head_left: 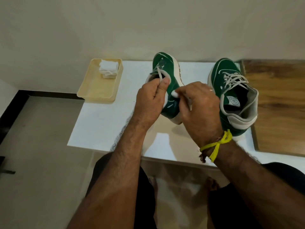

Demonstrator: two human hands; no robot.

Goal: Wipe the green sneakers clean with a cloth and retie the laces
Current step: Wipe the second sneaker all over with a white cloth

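— What sort of place is this?

— It looks like a room in a home. A plain cream wall (148, 22) fills the view from ten to two o'clock. The floor (41, 129) at eight o'clock is pale tile with a dark skirting strip (9, 109) along the wall at nine.

— What else points to a home?

— A low white table (105, 123) stands against the wall, with a wood-grain top (279, 104) beside it at three o'clock. At six o'clock a person's bare feet (212, 184) rest on the tile, and a cream plastic tray (99, 86) at eleven holds folded white cloths (109, 68).
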